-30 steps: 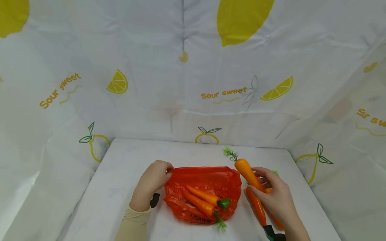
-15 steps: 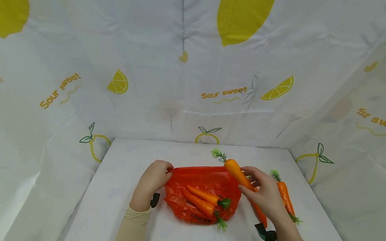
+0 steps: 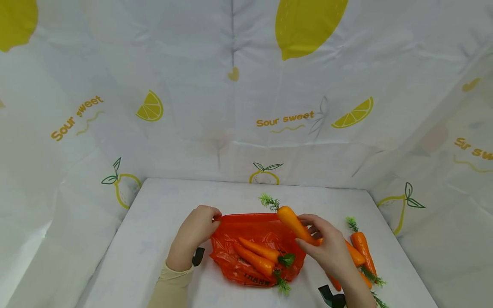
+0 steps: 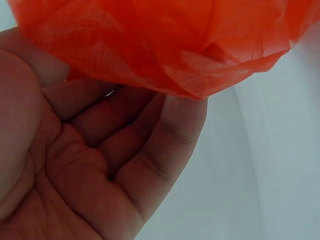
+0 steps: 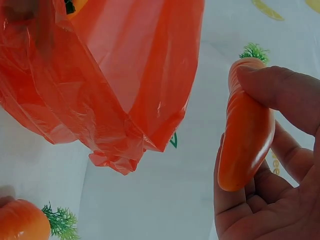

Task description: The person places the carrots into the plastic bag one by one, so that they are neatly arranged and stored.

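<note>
A red plastic bag [image 3: 246,224] lies on the table with its mouth spread, and two carrots [image 3: 259,260] with green tops show in it. At its left edge my left hand [image 3: 198,226] pinches the film between thumb and fingers; in the left wrist view the bag [image 4: 150,45] hangs over the curled fingers [image 4: 165,135]. My right hand [image 3: 327,244] grips a carrot [image 3: 291,221] by its body, leafy end pointing to the upper left, over the bag's right side. The right wrist view shows thumb and fingers around this carrot [image 5: 247,125], beside the bag [image 5: 125,75].
Several more carrots [image 3: 362,248] lie on the white table [image 3: 165,192] to the right, partly behind my right forearm. A wrist strap shows on each arm. Lemon-printed white sheeting [image 3: 192,107] stands behind and at both sides.
My right hand has carried the carrot leftward, from beside the bag to over its right side, uncovering carrots on the right. My left hand stays at the bag's edge.
</note>
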`<state>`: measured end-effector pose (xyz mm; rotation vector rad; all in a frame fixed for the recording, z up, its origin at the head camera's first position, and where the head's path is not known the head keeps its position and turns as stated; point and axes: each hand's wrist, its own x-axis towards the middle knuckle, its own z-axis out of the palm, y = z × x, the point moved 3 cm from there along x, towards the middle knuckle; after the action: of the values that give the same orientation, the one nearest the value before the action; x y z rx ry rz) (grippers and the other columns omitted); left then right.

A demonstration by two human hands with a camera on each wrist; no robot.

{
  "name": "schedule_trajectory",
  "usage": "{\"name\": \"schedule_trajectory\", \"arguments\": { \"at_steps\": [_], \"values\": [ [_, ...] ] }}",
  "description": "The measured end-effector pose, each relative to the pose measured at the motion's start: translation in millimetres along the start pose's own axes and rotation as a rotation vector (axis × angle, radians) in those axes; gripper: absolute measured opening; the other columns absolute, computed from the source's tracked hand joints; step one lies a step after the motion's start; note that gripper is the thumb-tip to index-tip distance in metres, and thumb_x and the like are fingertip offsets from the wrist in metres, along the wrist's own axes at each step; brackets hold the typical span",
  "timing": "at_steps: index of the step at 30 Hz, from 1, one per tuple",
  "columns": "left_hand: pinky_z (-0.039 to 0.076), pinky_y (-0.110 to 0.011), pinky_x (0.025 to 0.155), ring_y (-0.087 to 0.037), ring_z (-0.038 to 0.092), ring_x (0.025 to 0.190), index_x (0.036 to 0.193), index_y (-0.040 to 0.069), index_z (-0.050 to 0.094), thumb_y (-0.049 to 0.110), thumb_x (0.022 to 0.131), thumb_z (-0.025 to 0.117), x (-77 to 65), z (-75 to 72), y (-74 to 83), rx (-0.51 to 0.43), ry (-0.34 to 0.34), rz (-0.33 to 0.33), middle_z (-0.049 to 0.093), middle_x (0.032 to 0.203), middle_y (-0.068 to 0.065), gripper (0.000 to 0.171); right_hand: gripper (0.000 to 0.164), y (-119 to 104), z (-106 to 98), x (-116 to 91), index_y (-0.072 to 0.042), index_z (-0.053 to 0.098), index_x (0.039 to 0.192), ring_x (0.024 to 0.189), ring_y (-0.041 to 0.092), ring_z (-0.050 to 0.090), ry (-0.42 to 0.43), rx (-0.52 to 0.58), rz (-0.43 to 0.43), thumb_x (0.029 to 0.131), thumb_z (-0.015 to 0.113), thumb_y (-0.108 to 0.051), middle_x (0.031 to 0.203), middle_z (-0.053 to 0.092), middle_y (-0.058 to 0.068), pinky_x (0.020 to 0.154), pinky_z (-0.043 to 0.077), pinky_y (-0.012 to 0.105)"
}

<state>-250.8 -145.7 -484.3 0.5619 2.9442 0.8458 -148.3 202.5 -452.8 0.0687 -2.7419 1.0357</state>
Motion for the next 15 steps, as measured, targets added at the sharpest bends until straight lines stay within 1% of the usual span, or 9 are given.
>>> {"name": "schedule_trajectory", "arguments": {
  "at_steps": [6,12,15],
  "values": [
    [0.059,-0.036,0.075,-0.014,0.062,0.078,0.105,0.008,0.086,0.002,0.099,0.076,-0.1,-0.3,0.6,0.004,0.002,0.002,0.082,0.100,-0.004,0.014,0.058,-1,4,1,-0.025,0.072,0.140,0.100,0.014,0.068,-0.008,0.009,-0.004,0.088,0.096,-0.011,0.125,0.077,-0.003,0.085,0.062,0.026],
    [0.059,-0.036,0.075,-0.014,0.062,0.078,0.105,0.008,0.086,0.003,0.099,0.076,0.2,-0.1,0.7,0.005,0.002,0.000,0.082,0.100,-0.004,0.013,0.059,-2,13,2,-0.027,0.072,0.140,0.101,0.013,0.067,-0.034,0.026,0.008,0.089,0.096,-0.012,0.127,0.078,-0.004,0.087,0.060,0.026],
    [0.060,-0.036,0.077,-0.014,0.063,0.079,0.105,0.008,0.086,0.003,0.098,0.076,0.2,0.2,0.9,0.012,0.004,0.002,0.082,0.100,-0.004,0.013,0.058,-2,17,3,-0.028,0.072,0.139,0.102,0.013,0.067,-0.046,0.033,-0.002,0.089,0.096,-0.013,0.127,0.078,-0.006,0.088,0.060,0.027]
  ]
}}
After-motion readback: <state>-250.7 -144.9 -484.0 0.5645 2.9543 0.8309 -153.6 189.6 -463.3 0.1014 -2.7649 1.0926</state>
